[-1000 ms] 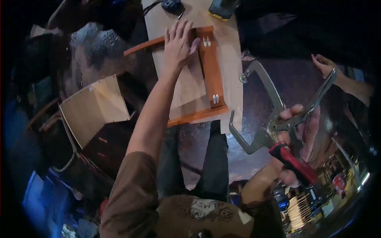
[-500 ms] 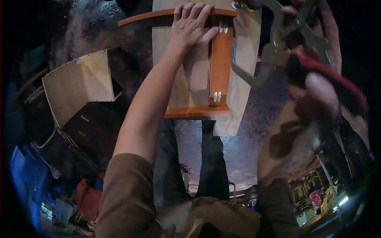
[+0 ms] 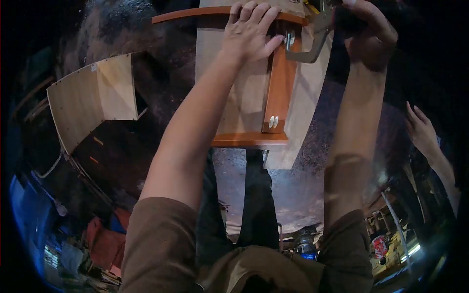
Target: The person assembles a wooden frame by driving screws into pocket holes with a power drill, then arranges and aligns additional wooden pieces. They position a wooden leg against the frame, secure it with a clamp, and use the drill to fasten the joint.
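Note:
My left hand (image 3: 249, 31) lies over the curved top rail of an orange-brown wooden frame (image 3: 254, 140), its fingertips over the rail's far edge and its thumb out to the side. At the upper right, my right hand (image 3: 373, 36) grips a metal clamp (image 3: 312, 51), whose handle is mostly lost in the dark. One jaw tip of the clamp is at the pale fittings near the top of the frame's upright board (image 3: 279, 85). Two similar pale fittings (image 3: 273, 122) show at that board's lower end. Under the frame lies a light wooden board (image 3: 308, 93).
Another person's hand (image 3: 422, 132) is at the right, fingers apart. A pale open wooden box (image 3: 83, 105) stands at the left on the dark floor. Red cloth (image 3: 105, 244) lies at the lower left. A yellow item (image 3: 311, 7) is by the frame's top right corner.
My right hand has brought the clamp up and left, onto the frame's top right. The other person's hand has come away from beside the clamp to the right. The view has shifted slightly.

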### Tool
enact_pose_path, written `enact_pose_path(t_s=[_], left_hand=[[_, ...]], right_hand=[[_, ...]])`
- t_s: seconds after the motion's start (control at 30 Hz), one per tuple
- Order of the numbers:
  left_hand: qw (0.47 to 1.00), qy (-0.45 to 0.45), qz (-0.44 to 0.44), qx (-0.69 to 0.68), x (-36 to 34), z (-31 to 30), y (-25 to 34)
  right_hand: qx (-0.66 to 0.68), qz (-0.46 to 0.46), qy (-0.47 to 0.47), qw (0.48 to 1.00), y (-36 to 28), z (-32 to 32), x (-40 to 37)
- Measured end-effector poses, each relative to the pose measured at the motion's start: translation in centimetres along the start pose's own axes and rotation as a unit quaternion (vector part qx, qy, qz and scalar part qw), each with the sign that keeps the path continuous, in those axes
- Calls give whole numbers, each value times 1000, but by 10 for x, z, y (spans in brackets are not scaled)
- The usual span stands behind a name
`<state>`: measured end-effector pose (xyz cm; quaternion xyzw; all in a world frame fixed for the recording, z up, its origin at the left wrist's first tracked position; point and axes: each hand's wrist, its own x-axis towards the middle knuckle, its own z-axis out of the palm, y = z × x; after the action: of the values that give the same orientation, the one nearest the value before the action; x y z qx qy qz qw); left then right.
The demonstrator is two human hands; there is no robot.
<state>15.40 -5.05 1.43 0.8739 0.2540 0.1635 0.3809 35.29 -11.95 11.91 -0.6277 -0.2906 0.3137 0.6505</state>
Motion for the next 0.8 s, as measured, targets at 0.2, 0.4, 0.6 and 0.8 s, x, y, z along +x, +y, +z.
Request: enact_pose_path(t_s=[0.2,0.4,0.6,0.8], left_hand=[[999,18,-28,-4,0,-5,8],[991,-71,-41,-105,3,-13,8],[958,156,55,233,3,37,-35],[951,117,30,285,5,35,-27]], right_hand=[[-2,6,-7,1000,4,7,12],[6,-1,-1,1000,-8,4,2],[31,-23,59,997,-80,-34,-107],[77,-18,123,989,-138,-54,-215]])
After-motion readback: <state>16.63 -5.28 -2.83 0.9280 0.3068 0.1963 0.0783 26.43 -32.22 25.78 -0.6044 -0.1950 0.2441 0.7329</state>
